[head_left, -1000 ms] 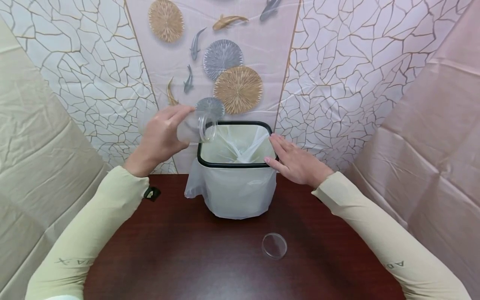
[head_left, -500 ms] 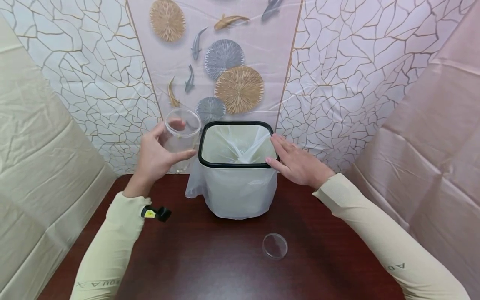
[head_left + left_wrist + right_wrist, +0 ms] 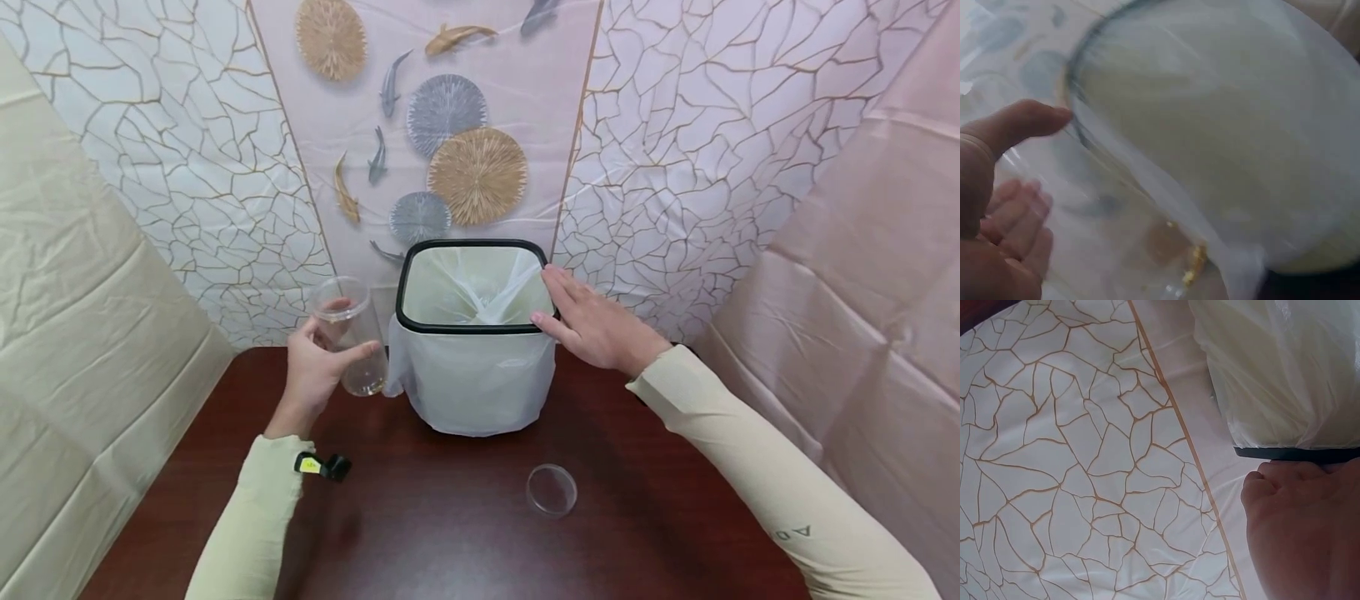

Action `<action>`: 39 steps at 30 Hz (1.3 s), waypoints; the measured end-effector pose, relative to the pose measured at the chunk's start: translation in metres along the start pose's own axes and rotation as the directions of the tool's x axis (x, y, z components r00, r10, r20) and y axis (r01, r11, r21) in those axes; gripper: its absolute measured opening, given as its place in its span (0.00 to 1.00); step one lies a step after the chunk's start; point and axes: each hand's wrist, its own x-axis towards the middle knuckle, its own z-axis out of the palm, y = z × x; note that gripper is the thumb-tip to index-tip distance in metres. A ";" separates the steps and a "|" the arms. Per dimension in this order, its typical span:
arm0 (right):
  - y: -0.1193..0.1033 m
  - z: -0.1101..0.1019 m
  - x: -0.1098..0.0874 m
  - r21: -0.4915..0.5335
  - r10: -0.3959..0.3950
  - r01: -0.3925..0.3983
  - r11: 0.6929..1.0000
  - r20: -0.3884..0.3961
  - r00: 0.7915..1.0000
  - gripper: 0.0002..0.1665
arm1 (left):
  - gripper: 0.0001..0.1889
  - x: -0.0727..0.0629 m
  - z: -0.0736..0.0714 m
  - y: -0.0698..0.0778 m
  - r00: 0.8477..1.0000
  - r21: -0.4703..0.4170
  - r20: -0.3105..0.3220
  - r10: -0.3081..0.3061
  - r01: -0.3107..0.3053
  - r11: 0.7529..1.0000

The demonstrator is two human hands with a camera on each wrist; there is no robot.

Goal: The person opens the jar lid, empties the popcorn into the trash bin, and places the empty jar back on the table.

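My left hand (image 3: 318,362) grips a tall clear plastic jar (image 3: 362,321), mouth up and slightly tilted, left of the bin. Small yellowish bits lie at the jar's bottom; in the left wrist view they show as golden crumbs (image 3: 1195,265). The jar has no lid on it. A pale waste bin (image 3: 480,383) with a black rim and a translucent liner bag stands on the table. At the rim's right corner rests my right hand (image 3: 596,323), fingers straight; in the right wrist view its fingertips meet the black rim (image 3: 1297,454).
A round clear lid (image 3: 552,490) lies on the dark red-brown table (image 3: 420,517), in front of the bin. Patterned cloth (image 3: 675,150) hangs close behind, and plain beige cloth (image 3: 855,283) closes in both sides. Loose liner bag (image 3: 397,358) bulges from the bin's left.
My left hand has turned the jar from tipped over the bin's left rim to mouth up, then lowered it leftward toward the table. My right hand has stayed on the rim.
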 end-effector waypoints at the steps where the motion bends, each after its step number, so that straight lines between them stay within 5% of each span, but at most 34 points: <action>1: 0.000 0.000 0.000 -0.001 0.001 -0.001 1.000 0.000 1.000 0.50 | 0.36 -0.004 0.000 -0.008 1.000 -0.003 -0.003 -0.006 0.006 1.000; 14: -0.003 0.003 0.003 0.009 -0.018 0.018 1.000 -0.012 1.000 0.50 | 0.39 -0.047 -0.003 -0.081 0.996 0.011 -0.073 -0.057 0.058 0.998; 22: -0.004 0.004 0.007 0.026 -0.034 0.035 0.999 -0.006 0.999 0.50 | 0.39 -0.064 -0.008 -0.102 0.995 0.020 -0.068 -0.071 0.073 0.997; 28: -0.001 0.006 0.006 0.070 -0.019 0.021 0.997 -0.022 1.000 0.50 | 0.45 -0.065 -0.013 -0.109 0.999 0.093 0.019 -0.032 0.030 0.995; 33: 0.004 0.011 0.000 0.102 0.002 0.006 0.995 -0.078 0.997 0.50 | 0.61 -0.065 -0.019 -0.106 0.991 0.307 0.098 -0.096 0.061 0.950; 39: 0.015 0.019 -0.018 0.122 0.024 -0.002 0.993 -0.177 0.984 0.49 | 0.73 -0.072 -0.032 -0.098 0.963 0.530 0.175 -0.205 0.083 0.844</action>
